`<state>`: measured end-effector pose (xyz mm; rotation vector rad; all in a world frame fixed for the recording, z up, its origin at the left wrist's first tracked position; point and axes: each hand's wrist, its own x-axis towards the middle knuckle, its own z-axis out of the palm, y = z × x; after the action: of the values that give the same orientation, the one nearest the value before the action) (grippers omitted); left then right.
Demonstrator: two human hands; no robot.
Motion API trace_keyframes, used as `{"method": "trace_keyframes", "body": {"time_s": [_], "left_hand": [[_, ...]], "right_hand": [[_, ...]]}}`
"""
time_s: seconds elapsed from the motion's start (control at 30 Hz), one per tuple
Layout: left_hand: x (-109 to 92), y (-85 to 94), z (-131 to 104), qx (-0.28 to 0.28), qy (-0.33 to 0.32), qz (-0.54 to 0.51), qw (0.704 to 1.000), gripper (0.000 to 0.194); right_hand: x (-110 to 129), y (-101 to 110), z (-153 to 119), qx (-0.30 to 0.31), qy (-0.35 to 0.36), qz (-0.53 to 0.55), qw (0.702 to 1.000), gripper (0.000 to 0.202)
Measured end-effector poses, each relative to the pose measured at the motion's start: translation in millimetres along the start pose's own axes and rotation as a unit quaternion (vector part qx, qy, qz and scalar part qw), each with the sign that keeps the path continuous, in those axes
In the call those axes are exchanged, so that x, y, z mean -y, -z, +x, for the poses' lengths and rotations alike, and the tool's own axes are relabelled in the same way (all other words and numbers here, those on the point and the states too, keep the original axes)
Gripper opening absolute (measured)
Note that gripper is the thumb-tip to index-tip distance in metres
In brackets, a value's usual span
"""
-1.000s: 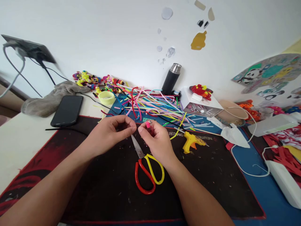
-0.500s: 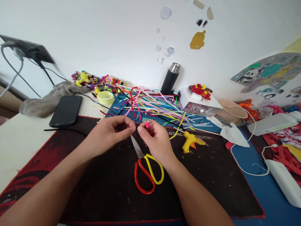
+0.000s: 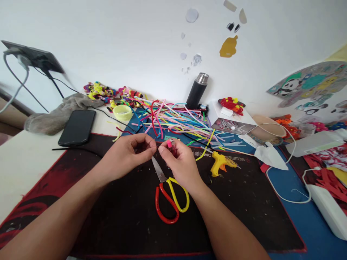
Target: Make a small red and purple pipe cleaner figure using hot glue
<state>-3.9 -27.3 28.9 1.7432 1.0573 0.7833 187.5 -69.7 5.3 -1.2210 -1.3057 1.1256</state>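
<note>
Above the dark mat, my left hand (image 3: 128, 155) has its thumb and forefinger pinched together. Whatever is between those fingertips is too small to make out. Close beside it, fingertips almost meeting, my right hand (image 3: 183, 164) is wrapped round a lighter (image 3: 170, 143) with a pink button and a metal top; most of its body is hidden in the palm. Scissors (image 3: 161, 176) with one red and one yellow handle lie closed on the mat below both hands, their tip partly covered by the hands.
Behind the hands spreads a pile of coloured pipe cleaners (image 3: 176, 121). To the right lies a yellow glue gun (image 3: 221, 163). A phone (image 3: 77, 128) and a roll of pale yellow tape (image 3: 122, 113) are on the left. A black flask (image 3: 197, 92) stands against the wall.
Both hands keep practically the same pose. The whole view has shifted very slightly; nothing has been picked up or let go.
</note>
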Motion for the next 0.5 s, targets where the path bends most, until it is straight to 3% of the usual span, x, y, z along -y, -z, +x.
{"method": "trace_keyframes", "body": {"time_s": [0.5], "left_hand": [[-2.1, 2.5, -0.8, -0.039, -0.015, -0.002, 0.999, 0.024]], "right_hand": [[-7.7, 2.7, 3.1, -0.021, -0.023, 0.041, 0.999, 0.033]]}}
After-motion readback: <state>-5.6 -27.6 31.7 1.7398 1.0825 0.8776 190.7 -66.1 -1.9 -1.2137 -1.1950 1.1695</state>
